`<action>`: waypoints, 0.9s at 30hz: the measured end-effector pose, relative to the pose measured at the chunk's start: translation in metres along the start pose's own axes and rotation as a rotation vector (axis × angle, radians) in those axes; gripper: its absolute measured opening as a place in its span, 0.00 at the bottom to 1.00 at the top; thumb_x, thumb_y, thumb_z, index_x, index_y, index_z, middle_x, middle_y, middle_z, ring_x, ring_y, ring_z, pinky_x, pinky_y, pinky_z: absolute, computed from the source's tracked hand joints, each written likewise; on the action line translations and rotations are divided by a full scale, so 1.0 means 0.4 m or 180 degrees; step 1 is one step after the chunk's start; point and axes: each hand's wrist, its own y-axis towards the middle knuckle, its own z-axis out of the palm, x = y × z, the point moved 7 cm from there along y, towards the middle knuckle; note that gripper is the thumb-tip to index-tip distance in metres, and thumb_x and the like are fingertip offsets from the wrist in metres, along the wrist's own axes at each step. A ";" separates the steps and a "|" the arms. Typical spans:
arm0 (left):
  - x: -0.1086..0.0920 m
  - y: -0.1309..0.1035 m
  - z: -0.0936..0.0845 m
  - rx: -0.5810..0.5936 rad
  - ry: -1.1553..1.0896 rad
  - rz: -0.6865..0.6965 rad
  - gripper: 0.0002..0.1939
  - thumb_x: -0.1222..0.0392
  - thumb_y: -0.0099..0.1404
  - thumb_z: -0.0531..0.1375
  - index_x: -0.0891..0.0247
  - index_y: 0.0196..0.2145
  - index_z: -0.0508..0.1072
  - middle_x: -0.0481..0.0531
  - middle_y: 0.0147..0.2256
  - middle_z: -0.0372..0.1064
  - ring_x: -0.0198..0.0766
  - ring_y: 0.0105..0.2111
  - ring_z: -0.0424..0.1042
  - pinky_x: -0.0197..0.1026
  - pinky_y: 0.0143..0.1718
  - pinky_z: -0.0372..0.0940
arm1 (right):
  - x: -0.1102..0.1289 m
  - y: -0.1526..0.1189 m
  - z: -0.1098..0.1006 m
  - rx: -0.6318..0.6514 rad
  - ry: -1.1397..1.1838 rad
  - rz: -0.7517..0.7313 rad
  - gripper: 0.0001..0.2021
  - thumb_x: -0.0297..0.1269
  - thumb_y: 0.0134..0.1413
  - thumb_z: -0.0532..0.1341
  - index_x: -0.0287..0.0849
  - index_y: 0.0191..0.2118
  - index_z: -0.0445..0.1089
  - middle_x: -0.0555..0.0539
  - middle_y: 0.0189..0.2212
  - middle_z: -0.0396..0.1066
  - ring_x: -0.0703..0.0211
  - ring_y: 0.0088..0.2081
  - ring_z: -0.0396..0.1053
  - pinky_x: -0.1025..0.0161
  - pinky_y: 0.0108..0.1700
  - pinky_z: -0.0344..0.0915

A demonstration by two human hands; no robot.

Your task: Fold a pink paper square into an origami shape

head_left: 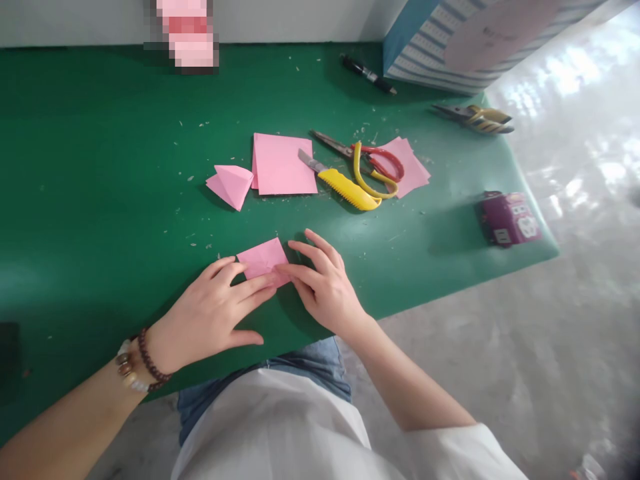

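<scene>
A small folded piece of pink paper point(263, 257) lies on the green table near its front edge. My left hand point(213, 307) rests on its lower left part, fingers spread and thumb apart. From the right, my right hand point(327, 287) touches the paper's lower right corner with a fingertip, its other fingers apart and raised a little. Behind the paper, a folded pink shape point(233, 185) sits at the left, beside a stack of square pink sheets point(283, 167).
A yellow-handled knife point(350, 190) and red-and-yellow scissors point(377, 167) lie beside more pink paper point(413, 167). Farther off are a black pen point(369, 74), pliers point(480, 119), a striped box point(450, 47) and a purple box point(510, 219). Paper scraps dot the green table point(100, 180).
</scene>
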 end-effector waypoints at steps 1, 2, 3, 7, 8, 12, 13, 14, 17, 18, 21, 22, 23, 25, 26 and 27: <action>0.001 0.000 0.000 0.0002 -0.0026 -0.0011 0.35 0.45 0.61 0.64 0.59 0.62 0.64 0.52 0.59 0.65 0.54 0.51 0.63 0.59 0.58 0.57 | -0.001 -0.001 0.000 0.0017 -0.0006 0.0003 0.15 0.27 0.61 0.56 0.47 0.47 0.75 0.41 0.55 0.69 0.43 0.65 0.54 0.40 0.59 0.62; 0.003 0.000 0.000 0.0006 -0.0050 -0.0020 0.34 0.45 0.61 0.64 0.58 0.62 0.64 0.53 0.59 0.65 0.53 0.51 0.63 0.59 0.58 0.58 | -0.004 -0.003 0.000 0.0035 -0.0014 0.0006 0.15 0.27 0.61 0.56 0.48 0.47 0.75 0.41 0.55 0.68 0.43 0.65 0.54 0.40 0.59 0.62; 0.003 0.000 0.000 0.0010 -0.0067 -0.0025 0.34 0.45 0.61 0.64 0.59 0.62 0.64 0.53 0.59 0.65 0.53 0.51 0.63 0.59 0.58 0.58 | -0.007 -0.005 -0.002 0.0051 -0.0018 0.0010 0.15 0.26 0.61 0.56 0.49 0.47 0.75 0.42 0.55 0.68 0.43 0.65 0.54 0.39 0.59 0.62; 0.005 0.001 0.001 0.0023 -0.0107 -0.0030 0.35 0.45 0.60 0.65 0.59 0.62 0.64 0.52 0.60 0.64 0.53 0.51 0.63 0.59 0.58 0.58 | -0.022 -0.011 -0.017 0.0071 0.0073 -0.0020 0.19 0.22 0.59 0.53 0.49 0.47 0.75 0.42 0.57 0.67 0.44 0.66 0.52 0.37 0.60 0.61; 0.004 0.001 0.002 0.0023 -0.0116 -0.0025 0.35 0.45 0.60 0.64 0.60 0.62 0.64 0.52 0.60 0.64 0.52 0.51 0.63 0.59 0.58 0.58 | -0.024 -0.011 -0.022 0.0046 0.0095 -0.0012 0.20 0.22 0.59 0.53 0.49 0.48 0.75 0.43 0.58 0.66 0.44 0.67 0.51 0.37 0.60 0.61; 0.003 0.001 0.002 0.0028 -0.0111 -0.0009 0.35 0.45 0.61 0.64 0.60 0.62 0.63 0.52 0.61 0.62 0.53 0.51 0.63 0.59 0.58 0.57 | -0.016 -0.008 -0.027 -0.0035 -0.0019 -0.0074 0.15 0.27 0.61 0.56 0.48 0.47 0.75 0.43 0.58 0.67 0.43 0.67 0.50 0.36 0.61 0.58; 0.003 0.001 0.002 0.0027 -0.0109 -0.0017 0.35 0.45 0.61 0.64 0.60 0.62 0.63 0.52 0.62 0.62 0.53 0.51 0.63 0.59 0.58 0.57 | -0.011 -0.007 -0.023 -0.0023 -0.0070 -0.0121 0.14 0.28 0.61 0.57 0.48 0.46 0.76 0.43 0.58 0.67 0.42 0.67 0.51 0.36 0.62 0.58; 0.004 0.001 0.001 0.0023 -0.0111 -0.0026 0.34 0.46 0.61 0.64 0.59 0.61 0.64 0.52 0.61 0.62 0.53 0.52 0.63 0.59 0.58 0.57 | -0.007 -0.006 -0.017 0.0001 -0.0112 -0.0158 0.13 0.28 0.61 0.57 0.47 0.46 0.76 0.44 0.58 0.67 0.42 0.67 0.51 0.37 0.62 0.57; 0.005 0.000 0.001 0.0018 -0.0135 -0.0039 0.33 0.46 0.60 0.65 0.59 0.60 0.66 0.52 0.60 0.64 0.53 0.53 0.62 0.58 0.59 0.57 | -0.005 -0.007 -0.005 0.0082 -0.0151 -0.0171 0.15 0.26 0.61 0.56 0.48 0.46 0.76 0.45 0.59 0.67 0.43 0.67 0.50 0.37 0.63 0.57; 0.006 -0.001 0.001 0.0020 -0.0147 -0.0039 0.33 0.45 0.60 0.65 0.58 0.60 0.65 0.52 0.60 0.64 0.53 0.53 0.62 0.58 0.59 0.56 | -0.006 -0.007 -0.003 0.0111 -0.0140 -0.0157 0.16 0.25 0.60 0.55 0.48 0.46 0.75 0.45 0.59 0.66 0.43 0.67 0.50 0.37 0.63 0.57; 0.014 -0.003 0.001 0.0026 -0.0221 -0.0081 0.37 0.43 0.60 0.64 0.58 0.63 0.61 0.55 0.57 0.67 0.53 0.53 0.62 0.58 0.58 0.56 | -0.004 -0.010 -0.003 0.0123 -0.0097 -0.0151 0.17 0.24 0.59 0.54 0.47 0.47 0.75 0.43 0.59 0.66 0.43 0.67 0.49 0.37 0.63 0.56; 0.019 -0.004 0.000 0.0002 -0.0258 -0.0112 0.39 0.42 0.60 0.64 0.60 0.64 0.59 0.57 0.55 0.68 0.53 0.53 0.62 0.58 0.57 0.57 | -0.001 -0.010 -0.003 0.0094 -0.0106 -0.0153 0.16 0.25 0.59 0.54 0.46 0.46 0.75 0.42 0.59 0.66 0.43 0.68 0.49 0.36 0.63 0.56; 0.023 -0.005 -0.002 -0.0032 -0.0297 -0.0145 0.42 0.41 0.60 0.63 0.62 0.65 0.56 0.59 0.53 0.69 0.54 0.53 0.63 0.57 0.57 0.58 | 0.004 -0.010 -0.003 0.0053 -0.0135 -0.0154 0.14 0.26 0.59 0.55 0.45 0.45 0.75 0.41 0.59 0.66 0.42 0.68 0.49 0.36 0.63 0.55; 0.030 -0.006 -0.004 -0.0097 -0.0364 -0.0186 0.45 0.39 0.61 0.62 0.67 0.65 0.53 0.62 0.50 0.70 0.54 0.53 0.63 0.56 0.55 0.59 | 0.016 -0.009 0.000 -0.0024 -0.0239 -0.0151 0.10 0.29 0.59 0.57 0.44 0.43 0.74 0.40 0.58 0.66 0.40 0.67 0.49 0.36 0.63 0.54; 0.031 -0.007 -0.004 -0.0113 -0.0386 -0.0190 0.46 0.39 0.61 0.62 0.68 0.66 0.51 0.63 0.50 0.70 0.54 0.53 0.63 0.56 0.55 0.59 | 0.023 -0.008 0.002 -0.0063 -0.0294 -0.0147 0.08 0.30 0.59 0.58 0.43 0.42 0.73 0.40 0.58 0.66 0.40 0.67 0.49 0.36 0.63 0.54; 0.031 -0.007 -0.004 -0.0114 -0.0400 -0.0184 0.46 0.40 0.61 0.62 0.68 0.66 0.50 0.63 0.50 0.70 0.54 0.53 0.63 0.56 0.55 0.59 | 0.030 -0.007 0.005 -0.0102 -0.0338 -0.0137 0.07 0.30 0.59 0.59 0.43 0.42 0.72 0.39 0.58 0.66 0.39 0.67 0.50 0.37 0.63 0.55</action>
